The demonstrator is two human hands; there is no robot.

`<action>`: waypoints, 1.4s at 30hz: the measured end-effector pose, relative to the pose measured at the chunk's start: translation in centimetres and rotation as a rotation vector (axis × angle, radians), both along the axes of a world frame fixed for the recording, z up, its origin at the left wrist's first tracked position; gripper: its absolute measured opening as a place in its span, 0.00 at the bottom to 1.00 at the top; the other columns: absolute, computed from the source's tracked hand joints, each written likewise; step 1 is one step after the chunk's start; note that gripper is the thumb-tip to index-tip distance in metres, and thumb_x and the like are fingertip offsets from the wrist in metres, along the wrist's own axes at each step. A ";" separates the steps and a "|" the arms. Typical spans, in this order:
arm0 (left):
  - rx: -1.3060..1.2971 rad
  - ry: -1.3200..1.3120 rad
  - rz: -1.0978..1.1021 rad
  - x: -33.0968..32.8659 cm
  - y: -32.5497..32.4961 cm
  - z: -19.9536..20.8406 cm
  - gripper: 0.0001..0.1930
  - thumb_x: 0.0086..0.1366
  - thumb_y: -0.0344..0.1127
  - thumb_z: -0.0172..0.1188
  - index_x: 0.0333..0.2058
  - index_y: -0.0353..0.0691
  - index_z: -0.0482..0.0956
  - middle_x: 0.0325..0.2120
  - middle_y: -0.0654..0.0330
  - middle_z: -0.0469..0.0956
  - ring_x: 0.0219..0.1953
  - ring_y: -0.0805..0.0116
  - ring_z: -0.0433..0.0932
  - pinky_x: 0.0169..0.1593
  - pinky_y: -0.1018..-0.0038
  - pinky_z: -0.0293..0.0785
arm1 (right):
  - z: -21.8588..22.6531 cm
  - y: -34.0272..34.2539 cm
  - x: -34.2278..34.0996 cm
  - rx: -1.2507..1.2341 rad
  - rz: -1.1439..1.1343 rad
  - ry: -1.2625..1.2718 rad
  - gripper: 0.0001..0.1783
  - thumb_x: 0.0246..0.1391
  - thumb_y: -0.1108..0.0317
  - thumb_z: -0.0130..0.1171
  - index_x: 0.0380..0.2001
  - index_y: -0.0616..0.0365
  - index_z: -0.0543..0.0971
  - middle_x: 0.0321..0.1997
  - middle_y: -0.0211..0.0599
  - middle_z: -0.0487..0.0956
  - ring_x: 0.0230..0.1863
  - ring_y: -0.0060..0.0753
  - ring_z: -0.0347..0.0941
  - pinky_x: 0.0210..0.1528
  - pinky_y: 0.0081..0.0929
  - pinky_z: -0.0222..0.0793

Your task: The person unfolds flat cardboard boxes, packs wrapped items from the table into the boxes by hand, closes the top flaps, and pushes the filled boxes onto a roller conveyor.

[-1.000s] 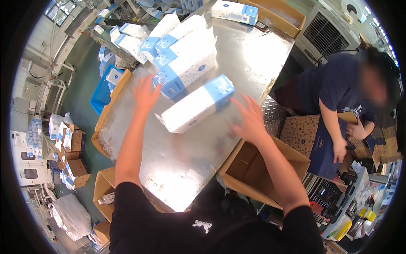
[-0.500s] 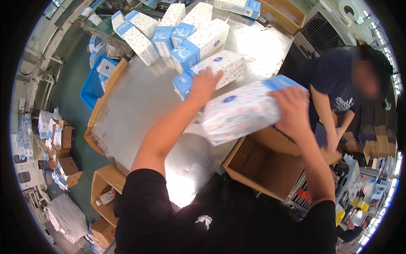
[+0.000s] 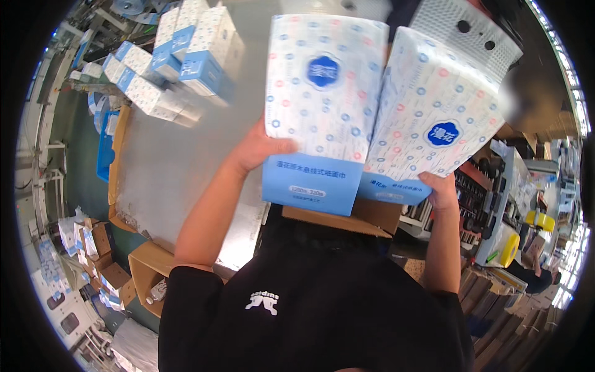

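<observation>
My left hand is closed on the lower left side of a tissue pack, thumb across its front. This pack is tall and white with small blue and pink motifs and a light blue band at its lower end. Beside it, a matching tissue pack tilts to the right, with my right hand gripping its lower right corner. The packs touch or nearly touch along their inner edges. Below them is an open cardboard carton, mostly hidden behind the packs.
Several more tissue packs stand and lie at the far left of the metal table. Left of the table are a blue bin and an open carton. At right are a perforated white panel, yellow tape rolls and stacked cardboard.
My left hand has lifted a tissue pack off the table and brought it right, beside the other one. The right-hand pack has turned from lying sideways to nearly upright. The view has swung right.
</observation>
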State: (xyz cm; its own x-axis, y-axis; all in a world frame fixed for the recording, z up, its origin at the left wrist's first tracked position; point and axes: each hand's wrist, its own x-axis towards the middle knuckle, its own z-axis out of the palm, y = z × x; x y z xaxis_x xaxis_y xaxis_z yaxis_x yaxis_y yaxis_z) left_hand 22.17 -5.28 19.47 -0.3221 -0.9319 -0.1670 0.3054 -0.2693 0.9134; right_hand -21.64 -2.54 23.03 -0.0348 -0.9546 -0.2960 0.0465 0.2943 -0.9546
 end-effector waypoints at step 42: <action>0.228 -0.324 0.088 4.2 15.7 -11.4 0.47 0.48 0.30 0.80 0.66 0.39 0.66 0.62 0.50 0.72 0.66 0.58 0.68 0.67 0.60 0.67 | -5.3 -2.3 23.7 -0.043 0.739 -0.148 0.74 0.34 0.59 0.84 0.76 0.62 0.44 0.69 0.48 0.67 0.70 0.40 0.63 0.72 0.39 0.56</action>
